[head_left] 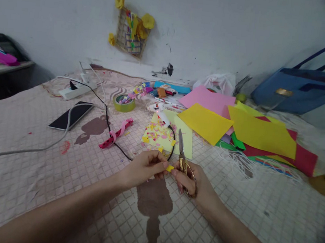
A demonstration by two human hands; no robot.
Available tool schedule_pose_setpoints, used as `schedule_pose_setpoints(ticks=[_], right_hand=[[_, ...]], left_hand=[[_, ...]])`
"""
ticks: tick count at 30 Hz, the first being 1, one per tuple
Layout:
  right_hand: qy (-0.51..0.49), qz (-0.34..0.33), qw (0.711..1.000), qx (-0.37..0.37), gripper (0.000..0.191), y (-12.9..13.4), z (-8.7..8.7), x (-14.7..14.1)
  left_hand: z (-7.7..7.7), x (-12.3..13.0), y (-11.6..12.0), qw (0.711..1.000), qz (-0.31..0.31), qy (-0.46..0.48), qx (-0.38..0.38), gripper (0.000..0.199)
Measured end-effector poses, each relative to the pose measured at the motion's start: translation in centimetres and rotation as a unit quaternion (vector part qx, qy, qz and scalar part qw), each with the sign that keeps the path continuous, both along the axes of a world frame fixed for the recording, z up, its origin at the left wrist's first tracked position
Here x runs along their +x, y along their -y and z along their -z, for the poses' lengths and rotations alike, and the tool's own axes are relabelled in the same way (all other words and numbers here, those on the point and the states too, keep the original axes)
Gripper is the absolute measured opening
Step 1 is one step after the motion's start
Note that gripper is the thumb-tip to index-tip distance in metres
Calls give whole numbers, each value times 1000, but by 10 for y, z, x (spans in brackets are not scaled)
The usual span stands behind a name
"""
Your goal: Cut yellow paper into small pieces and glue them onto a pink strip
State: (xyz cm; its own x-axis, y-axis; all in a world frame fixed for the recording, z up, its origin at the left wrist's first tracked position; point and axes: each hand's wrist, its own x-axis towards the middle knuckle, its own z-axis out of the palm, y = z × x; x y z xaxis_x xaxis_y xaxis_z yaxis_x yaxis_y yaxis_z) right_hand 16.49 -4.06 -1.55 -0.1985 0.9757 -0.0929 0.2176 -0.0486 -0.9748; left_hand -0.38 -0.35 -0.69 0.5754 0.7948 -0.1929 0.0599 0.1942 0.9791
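My left hand (149,166) pinches a small piece of yellow paper (169,168) near the middle of the view. My right hand (189,180) is closed round the gold handles of a pair of scissors (182,150), whose blades point away from me. The right fingertips are close to the yellow piece; whether they also grip it I cannot tell. Just beyond my hands lies a pale yellow sheet (187,143), strewn with small yellow and pink paper cuttings (157,132). A white glue gun (163,117) with a black cord rests at its far edge.
Sheets of yellow paper (205,122) and pink paper (208,100) lie at right, by white string (239,160). Farther left are a tape roll (123,104), a pink strip-wrapped stick (116,134), a phone (71,116) and a power strip (77,90). A blue bag (299,89) stands back right.
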Motion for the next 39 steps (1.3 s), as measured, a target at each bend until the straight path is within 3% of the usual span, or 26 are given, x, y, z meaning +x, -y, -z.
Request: schedule_pose_setpoints(ticks=[7, 17, 21, 31, 35, 39], right_hand=[[-19, 35, 999, 2, 18, 0, 2, 1], [-19, 27, 999, 6, 22, 2, 1, 0], [-26, 33, 999, 7, 30, 3, 0, -1], [-12, 18, 1000, 1, 23, 0, 4, 0], [-33, 42, 999, 9, 31, 2, 3, -2], [-54, 56, 996, -39, 41, 8, 2, -5]], left_hand=[[-1, 0, 0, 999, 29, -33, -7, 23], [-2, -2, 1, 998, 34, -33, -33, 24], [0, -2, 0, 998, 12, -28, -47, 26], [-3, -1, 0, 999, 10, -41, -29, 23], [1, -1, -2, 1000, -2, -4, -30, 26], [-1, -2, -4, 998, -40, 31, -27, 24]])
